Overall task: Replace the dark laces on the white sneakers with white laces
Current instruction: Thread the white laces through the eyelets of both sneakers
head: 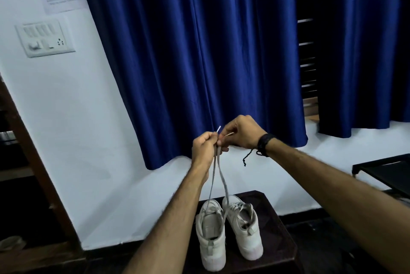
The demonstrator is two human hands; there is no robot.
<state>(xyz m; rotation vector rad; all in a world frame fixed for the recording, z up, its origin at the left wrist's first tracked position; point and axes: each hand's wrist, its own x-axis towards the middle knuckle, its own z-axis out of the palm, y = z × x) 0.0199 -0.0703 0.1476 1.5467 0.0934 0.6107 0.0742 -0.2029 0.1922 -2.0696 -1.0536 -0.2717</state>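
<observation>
Two white sneakers stand side by side on a dark wooden stool (275, 229), heels toward me: the left sneaker (211, 242) and the right sneaker (245, 227). A pale grey-white lace (218, 169) rises from the left sneaker in two strands up to my raised hands. My left hand (203, 147) grips the strands just below their ends. My right hand (240, 132) pinches one end next to it. Both plastic lace tips (219, 128) stick out above my fingers. The right sneaker shows a pale lace through its eyelets.
A blue curtain (199, 51) hangs on the wall behind my hands. A dark band with a dangling cord (263, 144) sits on my right wrist. A switch panel (44, 37) is on the white wall at left, wooden shelving (22, 162) below it, a black frame (386, 174) at right.
</observation>
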